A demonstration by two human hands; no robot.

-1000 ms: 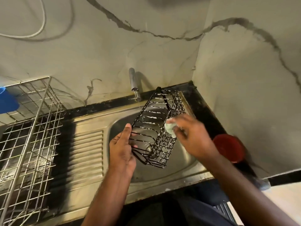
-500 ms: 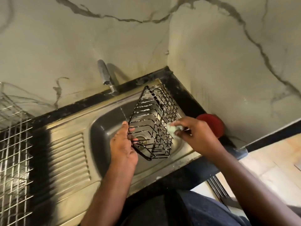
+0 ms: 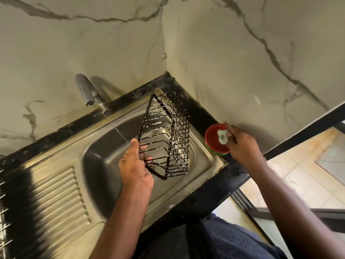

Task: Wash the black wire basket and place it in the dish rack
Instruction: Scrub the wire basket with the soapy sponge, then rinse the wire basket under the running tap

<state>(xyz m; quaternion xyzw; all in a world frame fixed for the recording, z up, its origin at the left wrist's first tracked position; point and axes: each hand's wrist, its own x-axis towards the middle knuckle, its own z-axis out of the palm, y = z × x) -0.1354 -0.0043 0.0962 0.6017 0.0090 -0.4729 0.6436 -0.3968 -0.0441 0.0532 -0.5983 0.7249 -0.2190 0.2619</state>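
Observation:
The black wire basket (image 3: 168, 135), streaked with white suds, is tilted over the steel sink bowl (image 3: 104, 161). My left hand (image 3: 136, 165) grips its near left edge, thumb on the rim and fingers curled through the wires. My right hand (image 3: 240, 144) is off to the right, apart from the basket, pinching a small soapy sponge (image 3: 222, 137) over a red tub (image 3: 212, 136) on the black counter. A thin stream of water runs from the tap (image 3: 86, 92) into the sink, passing just left of the basket. Only wire tips of the dish rack (image 3: 2, 202) show at the far left.
The ribbed drainboard (image 3: 59, 200) lies left of the bowl. Marble-patterned walls meet in a corner right behind the sink. The black counter edge (image 3: 231, 176) ends at the right, with tiled floor beyond it.
My right hand has left the basket and carried the sponge right, to the red tub. The view has swung right, so most of the dish rack is out of frame. My left hand keeps its hold.

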